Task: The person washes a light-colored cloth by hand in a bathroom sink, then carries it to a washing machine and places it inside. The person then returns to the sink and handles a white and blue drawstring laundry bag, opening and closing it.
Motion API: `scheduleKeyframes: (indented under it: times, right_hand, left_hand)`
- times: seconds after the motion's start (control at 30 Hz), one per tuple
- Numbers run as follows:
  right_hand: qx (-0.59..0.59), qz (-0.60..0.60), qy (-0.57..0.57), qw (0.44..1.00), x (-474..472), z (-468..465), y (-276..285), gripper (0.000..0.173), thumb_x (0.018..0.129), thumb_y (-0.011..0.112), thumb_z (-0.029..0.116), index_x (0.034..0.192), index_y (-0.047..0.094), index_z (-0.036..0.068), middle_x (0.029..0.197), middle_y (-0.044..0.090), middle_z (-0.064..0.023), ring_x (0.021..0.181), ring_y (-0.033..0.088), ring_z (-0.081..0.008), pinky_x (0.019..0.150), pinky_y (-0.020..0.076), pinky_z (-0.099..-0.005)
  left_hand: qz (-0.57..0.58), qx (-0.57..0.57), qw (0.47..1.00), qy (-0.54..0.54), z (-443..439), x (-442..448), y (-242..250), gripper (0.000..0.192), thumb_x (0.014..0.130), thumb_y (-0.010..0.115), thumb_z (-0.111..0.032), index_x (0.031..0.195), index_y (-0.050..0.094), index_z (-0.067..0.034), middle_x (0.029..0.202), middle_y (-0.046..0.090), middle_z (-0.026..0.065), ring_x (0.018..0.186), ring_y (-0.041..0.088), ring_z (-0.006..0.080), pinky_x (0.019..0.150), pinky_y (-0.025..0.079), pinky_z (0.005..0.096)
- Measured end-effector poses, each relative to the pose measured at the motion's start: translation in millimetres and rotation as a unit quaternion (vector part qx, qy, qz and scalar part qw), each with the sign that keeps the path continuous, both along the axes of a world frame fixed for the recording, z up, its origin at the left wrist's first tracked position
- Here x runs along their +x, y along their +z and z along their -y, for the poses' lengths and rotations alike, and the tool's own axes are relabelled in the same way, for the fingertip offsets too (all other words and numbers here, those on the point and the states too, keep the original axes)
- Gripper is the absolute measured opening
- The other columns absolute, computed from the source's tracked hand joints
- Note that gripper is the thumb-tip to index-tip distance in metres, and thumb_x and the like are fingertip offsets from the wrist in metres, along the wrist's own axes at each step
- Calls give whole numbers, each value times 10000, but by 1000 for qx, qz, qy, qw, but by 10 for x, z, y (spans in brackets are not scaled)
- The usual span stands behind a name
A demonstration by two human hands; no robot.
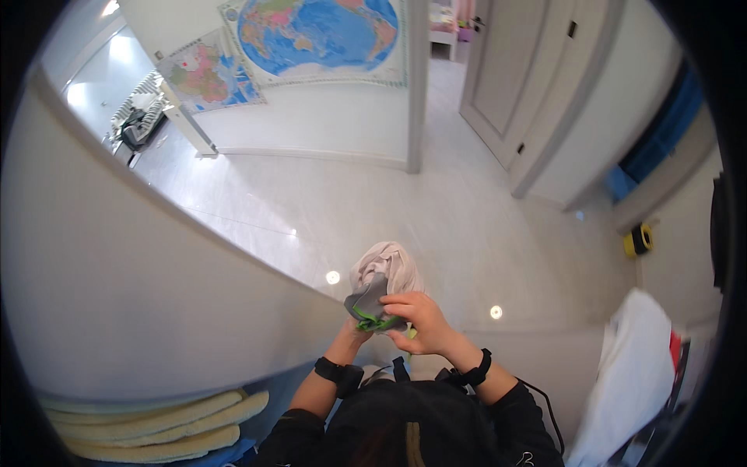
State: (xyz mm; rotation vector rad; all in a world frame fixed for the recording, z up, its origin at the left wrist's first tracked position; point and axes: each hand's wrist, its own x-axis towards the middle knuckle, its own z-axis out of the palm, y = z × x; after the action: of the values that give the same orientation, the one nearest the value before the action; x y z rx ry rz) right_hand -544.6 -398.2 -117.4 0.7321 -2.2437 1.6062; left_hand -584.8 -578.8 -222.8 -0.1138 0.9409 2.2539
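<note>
In front of my waist is a grey cloth (371, 295) with bright green edging, folded and bunched. Beyond it, a pale pinkish-beige cloth (386, 262) is gathered in soft folds. My left hand (357, 330) supports the bundle from below; the fabric hides most of its fingers. From the right side, my right hand (421, 321) grips the grey cloth, fingers on top and thumb at its near edge. Whether the two cloths are joined cannot be told. Black straps circle both of my forearms.
A pale wall or panel (146, 280) slants along my left, with folded yellowish towels (163, 429) near its foot. White fabric (630, 373) hangs at my right. Ahead are tiled floor (362, 198), wall maps (318, 38) and an open door (505, 76). A yellow-black object (638, 240) stands by the right wall.
</note>
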Motion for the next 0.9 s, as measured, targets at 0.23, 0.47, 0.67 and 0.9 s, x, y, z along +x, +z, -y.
scheduleKeyframes:
  times: [0.23, 0.47, 0.67, 0.9]
  right_hand:
    - [-151, 135, -127, 971, -2509, -276, -604, 563, 859, 561, 325, 1290, 345, 35, 1306, 408, -218, 1181, 424, -270, 993, 340, -360]
    - [-228, 424, 128, 867, -4617, 257, -1052, 958, 841, 599, 464, 1424, 33, -44, 1438, 217, -197, 1346, 211, -282, 1096, 188, -382]
    - [-156, 428, 154, 877, -6461, 751, -1006, 920, 747, 669, 260, 1438, 110, 25, 1414, 300, -135, 1297, 312, -246, 1051, 275, -351]
    - [-192, 513, 242, 801, -8358, 1809, -1099, 728, 766, 604, 146, 1394, 258, 24, 1289, 460, -112, 1147, 491, -213, 948, 406, -321]
  left_hand:
    - [-354, -319, 879, 22, -15, -2228, -268, 567, 980, 352, -386, 1432, 218, -72, 1416, 362, 96, 1285, 375, 215, 1075, 303, 354]
    - [-196, -240, 936, 167, 243, -4180, -193, 713, 830, 654, -303, 1381, 286, -40, 1330, 436, 105, 1218, 440, 200, 1018, 363, 342]
    - [-303, -430, 830, 186, 633, -5892, 1, 910, 717, 753, -192, 1399, 178, -15, 1338, 404, 163, 1260, 393, 259, 1033, 326, 371]
    - [-214, -329, 881, 263, 1627, -7187, 49, 1021, 727, 729, -151, 1444, 12, -28, 1414, 289, 165, 1315, 302, 253, 1060, 287, 379]
